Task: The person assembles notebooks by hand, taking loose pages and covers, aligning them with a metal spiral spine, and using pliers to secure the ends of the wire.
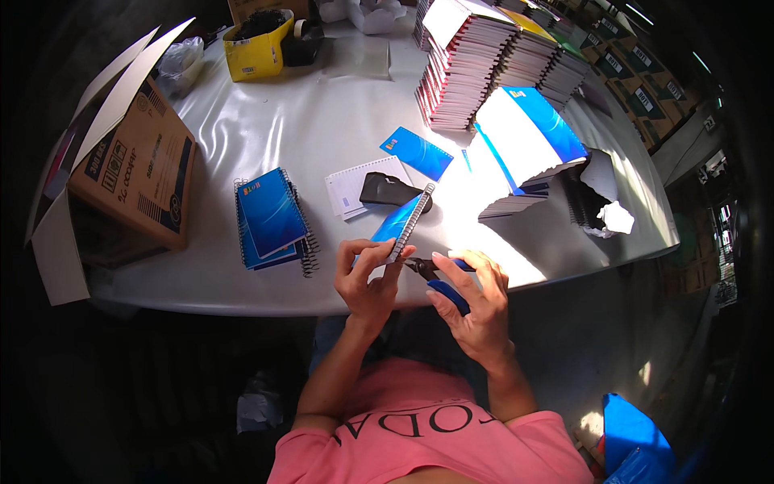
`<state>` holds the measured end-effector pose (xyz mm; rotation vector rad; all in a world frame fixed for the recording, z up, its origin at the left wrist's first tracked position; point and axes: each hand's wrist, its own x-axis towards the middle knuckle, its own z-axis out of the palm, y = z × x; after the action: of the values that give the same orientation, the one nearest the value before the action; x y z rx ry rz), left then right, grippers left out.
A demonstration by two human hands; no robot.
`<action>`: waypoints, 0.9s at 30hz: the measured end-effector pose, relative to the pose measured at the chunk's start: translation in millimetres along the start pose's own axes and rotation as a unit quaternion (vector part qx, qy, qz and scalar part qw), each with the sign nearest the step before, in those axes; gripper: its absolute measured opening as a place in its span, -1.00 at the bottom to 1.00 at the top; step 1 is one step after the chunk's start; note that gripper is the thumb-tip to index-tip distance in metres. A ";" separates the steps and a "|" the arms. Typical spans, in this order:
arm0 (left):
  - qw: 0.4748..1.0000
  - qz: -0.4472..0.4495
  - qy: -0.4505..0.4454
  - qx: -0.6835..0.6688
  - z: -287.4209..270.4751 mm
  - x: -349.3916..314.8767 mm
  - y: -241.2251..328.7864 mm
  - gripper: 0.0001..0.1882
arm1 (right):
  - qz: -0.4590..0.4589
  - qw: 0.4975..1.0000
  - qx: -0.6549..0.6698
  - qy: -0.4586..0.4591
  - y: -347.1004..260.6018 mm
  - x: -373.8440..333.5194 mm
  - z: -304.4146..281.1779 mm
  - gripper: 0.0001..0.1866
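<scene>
Here, a blue spiral notebook (395,224) is held over the near edge of a pale worktop (282,121).
The left hand (367,278) pinches its near end; the right hand (480,310) holds blue-handled pliers (447,295), handles spread, tips at the notebook's near corner. Beyond lies a black object (387,189) on white sheets (343,189); left, stacked blue notebooks (272,214) and an open carton (137,161); far right, tall notebook stacks (463,73).

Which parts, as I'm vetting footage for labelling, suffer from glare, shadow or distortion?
Head view: harsh light bleaches the white-and-blue stack beyond the right hand and patches of the table; head view: deep shadow hides most detail of the floor; head view: the fisheye bends the table's near edge, with black around the picture's rim.
</scene>
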<state>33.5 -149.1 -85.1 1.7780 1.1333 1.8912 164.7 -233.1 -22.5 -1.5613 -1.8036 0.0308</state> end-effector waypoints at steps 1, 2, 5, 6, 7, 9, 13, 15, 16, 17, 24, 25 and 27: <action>1.000 0.002 0.003 0.001 -0.1 -0.8 0.2 -0.67 | -0.006 1.000 -0.014 -0.008 -0.7 0.6 -0.2 -0.57; 1.000 0.005 0.006 0.001 -0.3 -1.5 0.6 -0.67 | -0.012 0.999 -0.027 -0.016 -1.3 1.6 -0.4 -0.58; 1.000 0.018 0.009 0.004 -1.2 -3.1 -1.7 -0.67 | 0.021 0.997 0.009 -0.080 -1.7 0.4 -0.7 -0.61; 1.000 0.025 0.007 0.004 -1.5 -3.2 -2.3 -0.67 | 0.041 0.993 0.035 -0.105 -1.9 -1.4 -0.5 -0.62; 1.000 0.028 0.011 -0.003 -0.9 -3.2 -2.1 -0.68 | 0.070 0.983 0.117 -0.121 -1.7 -3.6 1.8 -0.63; 0.999 0.036 0.017 -0.016 0.5 -3.0 -1.8 -0.69 | 0.126 0.940 0.279 -0.150 -1.7 -8.3 8.4 -0.64; 0.998 0.041 -0.012 0.036 -5.0 -1.5 -0.2 -0.68 | -0.003 1.000 0.024 0.012 -6.3 -10.3 8.7 -0.61; 0.999 0.020 0.016 0.028 -1.0 -2.5 -2.0 -0.73 | -0.003 1.000 0.002 0.014 -3.6 -7.0 9.3 -0.60; 0.999 0.030 0.006 0.027 -1.5 -2.3 -1.6 -0.70 | -0.011 1.000 -0.014 0.011 -3.4 -4.0 8.5 -0.60; 0.999 0.039 -0.003 0.026 -2.8 -1.9 -0.9 -0.67 | -0.019 0.999 -0.030 0.007 -3.3 -2.2 7.9 -0.60; 0.996 0.085 0.006 0.032 -4.0 -5.9 -1.1 -0.64 | 0.223 0.889 0.344 -0.203 1.7 -1.8 -1.8 -0.64; 0.996 0.086 0.005 0.026 -3.7 -7.0 -3.4 -0.63 | 0.220 0.885 0.357 -0.200 4.6 -3.1 -0.5 -0.64; 0.996 0.091 0.008 0.020 -4.8 -5.6 -6.9 -0.62 | 0.210 0.877 0.384 -0.197 12.4 -4.0 5.1 -0.64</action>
<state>28.0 -150.2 -93.5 1.9504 1.0519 2.0003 172.4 -231.0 -34.1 -1.3485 -1.3976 1.1984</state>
